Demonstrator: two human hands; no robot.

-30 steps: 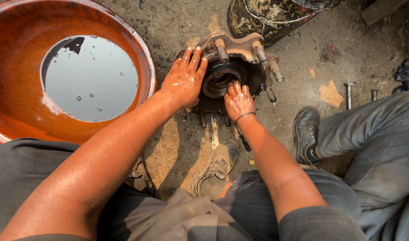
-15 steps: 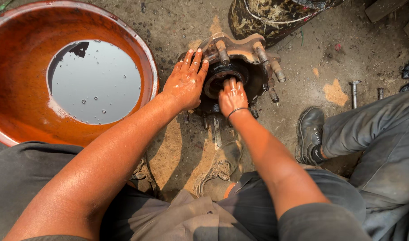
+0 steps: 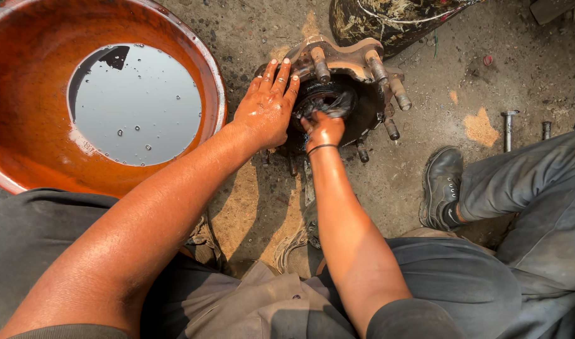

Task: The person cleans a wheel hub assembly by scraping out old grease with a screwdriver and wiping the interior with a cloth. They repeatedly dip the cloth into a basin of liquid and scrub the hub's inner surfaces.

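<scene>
On the ground, one studded wheel hub [image 3: 356, 81] — left hand [image 3: 266, 110] flat, fingers spread; right hand [image 3: 325, 129] fingers curled inside.

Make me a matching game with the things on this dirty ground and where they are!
Things:
1. round orange metal basin
2. left hand
3. right hand
4. loose grey metal bolt

Places:
A. reaching into the hub's dark centre
B. lying alone on the ground at the right
C. flat on the edge of the greasy metal wheel hub
D. far left, holding dark liquid

Pairs: 1-D, 2-C, 3-A, 4-B
</scene>
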